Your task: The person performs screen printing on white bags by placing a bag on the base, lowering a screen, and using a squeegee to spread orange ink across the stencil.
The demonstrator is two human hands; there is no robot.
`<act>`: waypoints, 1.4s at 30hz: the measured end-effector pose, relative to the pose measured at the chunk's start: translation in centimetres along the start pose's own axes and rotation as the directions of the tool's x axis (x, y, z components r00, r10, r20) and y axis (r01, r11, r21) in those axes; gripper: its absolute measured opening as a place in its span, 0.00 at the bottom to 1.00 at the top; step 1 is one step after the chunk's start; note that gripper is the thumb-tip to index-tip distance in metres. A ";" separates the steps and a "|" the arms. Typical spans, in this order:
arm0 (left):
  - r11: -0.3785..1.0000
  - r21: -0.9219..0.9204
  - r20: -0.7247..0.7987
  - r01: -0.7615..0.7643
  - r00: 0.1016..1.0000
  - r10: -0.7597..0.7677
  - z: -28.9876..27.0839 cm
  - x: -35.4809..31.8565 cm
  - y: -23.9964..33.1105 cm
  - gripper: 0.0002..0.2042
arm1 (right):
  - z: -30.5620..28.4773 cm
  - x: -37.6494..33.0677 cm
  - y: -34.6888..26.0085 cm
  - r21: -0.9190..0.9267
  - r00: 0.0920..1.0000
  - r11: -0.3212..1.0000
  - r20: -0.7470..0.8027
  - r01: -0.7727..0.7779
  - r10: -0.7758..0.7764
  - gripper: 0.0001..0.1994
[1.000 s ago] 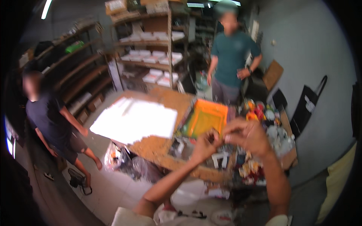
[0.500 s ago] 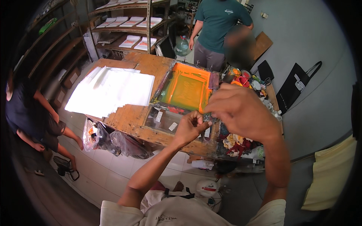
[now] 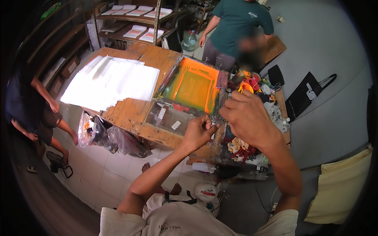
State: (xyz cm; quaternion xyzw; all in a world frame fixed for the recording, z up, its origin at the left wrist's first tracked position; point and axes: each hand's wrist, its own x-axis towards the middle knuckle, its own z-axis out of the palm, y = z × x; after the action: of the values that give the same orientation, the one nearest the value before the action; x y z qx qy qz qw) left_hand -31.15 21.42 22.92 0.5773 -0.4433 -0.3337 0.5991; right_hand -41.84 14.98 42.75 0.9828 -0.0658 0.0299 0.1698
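Note:
In the head view my left hand point(image 3: 199, 133) is raised over the table's near edge, thumb and fingertips pinched together. My right hand point(image 3: 252, 118) hovers just to its right, fingers curled and closed; whatever either one holds is too small or hidden to make out. Just beyond them lies a screen-printing frame point(image 3: 191, 88), its mesh smeared with orange and greenish-yellow ink. A clear sheet point(image 3: 163, 125) with small white labels sits at the frame's near side, close to my left hand.
White sheets point(image 3: 118, 80) lie fanned on the wooden table point(image 3: 132, 118). Ink tubs point(image 3: 256, 80) and stained rags point(image 3: 240, 148) crowd its right side. Plastic bags point(image 3: 126, 141) hang beneath. One person point(image 3: 236, 35) stands beyond the table; another point(image 3: 29, 100) is at the left. Shelves point(image 3: 130, 37) stand behind.
My right hand has come down and slightly nearer me, uncovering more of the ink tubs. My left hand keeps its pinch. The whole view has shifted a little.

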 end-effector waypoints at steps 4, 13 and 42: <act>0.890 0.221 -0.143 -0.398 0.890 0.433 1.2 0.2 -1.1 0.10 | 2.2 0.7 -2.0 -0.008 0.967 0.969 -0.058 0.247 -0.247 0.05; 0.982 0.129 -0.211 -0.140 0.963 0.165 2.0 -0.4 -1.2 0.07 | 3.7 0.2 -1.7 0.306 0.884 0.888 0.423 -0.343 0.196 0.05; 0.880 -0.368 0.328 0.299 0.928 -0.178 -1.2 -0.6 1.1 0.27 | 19.4 -4.1 -16.9 0.556 0.471 -0.657 0.458 0.509 0.754 0.13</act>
State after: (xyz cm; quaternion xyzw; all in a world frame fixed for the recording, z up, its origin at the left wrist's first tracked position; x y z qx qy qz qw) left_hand -30.37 22.56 24.02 0.4346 -0.3689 -0.5708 0.5909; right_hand -42.82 24.65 18.57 0.2794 -0.2672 0.4895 -0.7816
